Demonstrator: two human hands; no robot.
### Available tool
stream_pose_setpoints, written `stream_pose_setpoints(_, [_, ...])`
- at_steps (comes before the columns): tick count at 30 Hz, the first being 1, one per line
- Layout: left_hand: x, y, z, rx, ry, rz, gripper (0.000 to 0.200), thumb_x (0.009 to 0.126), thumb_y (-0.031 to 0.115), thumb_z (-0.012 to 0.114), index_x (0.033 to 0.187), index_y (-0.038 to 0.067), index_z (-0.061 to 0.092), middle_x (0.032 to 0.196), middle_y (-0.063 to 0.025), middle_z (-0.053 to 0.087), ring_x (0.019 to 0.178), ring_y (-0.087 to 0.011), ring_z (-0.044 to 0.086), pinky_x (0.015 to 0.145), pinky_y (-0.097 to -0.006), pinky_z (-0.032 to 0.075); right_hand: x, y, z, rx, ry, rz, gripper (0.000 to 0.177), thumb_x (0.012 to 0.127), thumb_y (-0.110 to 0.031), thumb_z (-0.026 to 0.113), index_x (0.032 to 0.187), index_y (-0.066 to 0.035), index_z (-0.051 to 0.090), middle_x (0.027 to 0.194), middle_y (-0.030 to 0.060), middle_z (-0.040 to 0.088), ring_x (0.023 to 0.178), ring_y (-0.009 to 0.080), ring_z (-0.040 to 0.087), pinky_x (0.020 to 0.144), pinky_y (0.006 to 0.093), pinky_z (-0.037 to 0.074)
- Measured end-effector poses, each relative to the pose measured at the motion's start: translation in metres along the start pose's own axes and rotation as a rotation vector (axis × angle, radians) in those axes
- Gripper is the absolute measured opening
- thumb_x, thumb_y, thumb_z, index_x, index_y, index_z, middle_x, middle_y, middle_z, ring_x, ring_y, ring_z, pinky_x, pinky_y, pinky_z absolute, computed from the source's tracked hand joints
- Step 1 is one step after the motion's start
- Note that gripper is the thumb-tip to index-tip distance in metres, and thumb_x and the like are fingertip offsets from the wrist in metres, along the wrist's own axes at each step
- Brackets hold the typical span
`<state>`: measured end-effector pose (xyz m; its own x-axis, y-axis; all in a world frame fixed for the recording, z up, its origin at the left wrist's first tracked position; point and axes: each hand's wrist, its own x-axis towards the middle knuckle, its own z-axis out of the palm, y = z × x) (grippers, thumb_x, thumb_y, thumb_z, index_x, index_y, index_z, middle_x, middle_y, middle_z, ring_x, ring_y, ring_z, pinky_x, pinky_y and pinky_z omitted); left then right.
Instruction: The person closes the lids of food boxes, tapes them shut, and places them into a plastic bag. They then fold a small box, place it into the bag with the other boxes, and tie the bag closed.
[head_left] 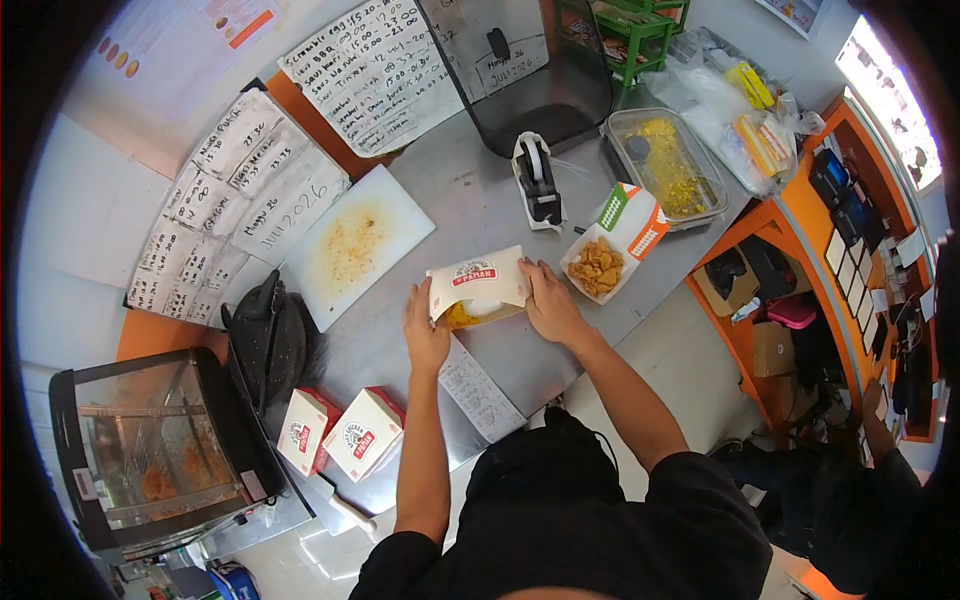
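Observation:
A white cardboard food box with a red label sits at the middle of the metal table, its lid folded over. Yellow food and something white show through the gap at its near side. My left hand grips the left side of the box, and my right hand clasps its right end. Close to my right hand stands an opened snack box of fried pieces, with a green and orange flap. Below the food box, a handwritten paper slip lies on the table.
Two closed boxes and a knife are at the near left. A stained cutting board, black pan-like item and glass display warmer stand left. Toward the back are a tape dispenser and clear tub. Another person is at right.

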<state>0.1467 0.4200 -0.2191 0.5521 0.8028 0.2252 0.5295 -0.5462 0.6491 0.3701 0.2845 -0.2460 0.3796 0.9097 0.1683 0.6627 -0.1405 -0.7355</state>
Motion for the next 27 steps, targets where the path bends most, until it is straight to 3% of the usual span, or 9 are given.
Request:
stream_pose_setpoints(1, [0.0, -0.007, -0.001, 0.182, -0.019, 0.1, 0.074, 0.094, 0.003, 0.057, 0.16, 0.008, 0.025, 0.146, -0.0291, 0.051, 0.135, -0.0428, 0.05, 0.108, -0.0412, 0.043, -0.001, -0.001, -0.006, -0.012, -0.05, 0.007, 0.061, 0.09, -0.01, 0.056, 0.147, -0.004, 0.034, 0.154, 0.0282, 0.04, 0.142, 0.0526, 0.034, 0.113, 0.0551, 0.035])
stream_pose_setpoints(4, [-0.009, -0.001, -0.009, -0.478, -0.272, -0.06, 0.074, 0.095, 0.012, 0.064, 0.157, -0.001, 0.026, 0.157, -0.0273, 0.038, 0.146, -0.0401, 0.037, 0.116, -0.0411, 0.035, 0.001, 0.014, -0.008, 0.121, -0.195, 0.05, 0.073, 0.088, -0.011, 0.058, 0.153, -0.003, 0.023, 0.161, 0.0259, 0.028, 0.15, 0.0463, 0.023, 0.12, 0.0484, 0.026])
stream_pose_setpoints(7, [-0.005, 0.018, -0.024, -0.896, -0.298, -0.369, 0.08, 0.099, 0.021, 0.065, 0.157, -0.007, 0.018, 0.158, -0.0247, 0.036, 0.146, -0.0356, 0.036, 0.118, -0.0409, 0.031, 0.003, 0.013, -0.016, 0.477, -0.325, 0.143, 0.085, 0.088, -0.015, 0.063, 0.157, -0.003, 0.015, 0.166, 0.022, 0.019, 0.155, 0.0384, 0.016, 0.123, 0.0443, 0.022])
stream_pose_setpoints(10, [0.004, 0.039, -0.012, -0.837, -0.244, -0.536, 0.086, 0.102, 0.027, 0.062, 0.16, -0.003, 0.005, 0.159, -0.0228, 0.032, 0.144, -0.0303, 0.036, 0.118, -0.0387, 0.029, 0.008, -0.016, -0.035, 0.692, -0.331, 0.165, 0.087, 0.092, -0.026, 0.064, 0.158, -0.003, 0.014, 0.164, 0.0231, 0.021, 0.153, 0.0356, 0.02, 0.123, 0.0417, 0.022])
stream_pose_setpoints(14, [-0.005, 0.027, 0.005, -0.768, -0.225, -0.349, 0.084, 0.104, 0.022, 0.057, 0.16, -0.003, -0.001, 0.161, -0.0227, 0.028, 0.143, -0.0277, 0.035, 0.119, -0.0358, 0.027, 0.007, -0.015, -0.039, 0.501, -0.372, 0.051, 0.08, 0.099, -0.03, 0.059, 0.159, -0.004, 0.014, 0.162, 0.0262, 0.021, 0.151, 0.0341, 0.024, 0.122, 0.0396, 0.025])
stream_pose_setpoints(17, [-0.017, 0.014, 0.005, -0.654, -0.272, -0.225, 0.082, 0.104, 0.018, 0.054, 0.16, -0.003, -0.003, 0.163, -0.0237, 0.023, 0.148, -0.0298, 0.029, 0.121, -0.0363, 0.024, 0.014, -0.019, -0.045, 0.505, -0.421, 0.231, 0.072, 0.104, -0.027, 0.052, 0.16, -0.006, 0.013, 0.158, 0.0301, 0.028, 0.15, 0.0375, 0.027, 0.12, 0.0419, 0.028])
stream_pose_setpoints(22, [-0.018, 0.005, 0.01, -0.546, -0.28, -0.145, 0.083, 0.104, 0.015, 0.052, 0.16, -0.002, -0.006, 0.167, -0.0257, 0.009, 0.154, -0.0336, 0.018, 0.124, -0.0367, 0.017, 0.008, -0.008, -0.021, 0.41, -0.269, 0.188, 0.067, 0.106, -0.028, 0.047, 0.16, -0.006, 0.015, 0.154, 0.0335, 0.035, 0.148, 0.0445, 0.03, 0.119, 0.0465, 0.03])
stream_pose_setpoints(25, [-0.019, -0.003, 0.013, -0.488, -0.252, -0.038, 0.082, 0.103, 0.021, 0.055, 0.16, -0.003, 0.001, 0.167, -0.0284, 0.005, 0.154, -0.0393, 0.017, 0.124, -0.0426, 0.014, 0.0, 0.004, -0.013, 0.174, -0.234, 0.092, 0.067, 0.107, -0.035, 0.043, 0.16, -0.005, 0.016, 0.157, 0.0322, 0.03, 0.148, 0.0465, 0.027, 0.119, 0.0513, 0.028])
stream_pose_setpoints(27, [-0.012, -0.008, 0.006, -0.229, -0.264, 0.077, 0.082, 0.102, 0.029, 0.054, 0.16, -0.004, 0.007, 0.166, -0.0301, 0.007, 0.154, -0.043, 0.016, 0.124, -0.0483, 0.012, 0.003, 0.007, -0.017, -0.031, -0.235, -0.012, 0.067, 0.107, -0.039, 0.042, 0.16, -0.005, 0.018, 0.161, 0.0301, 0.026, 0.15, 0.0466, 0.024, 0.119, 0.054, 0.026])
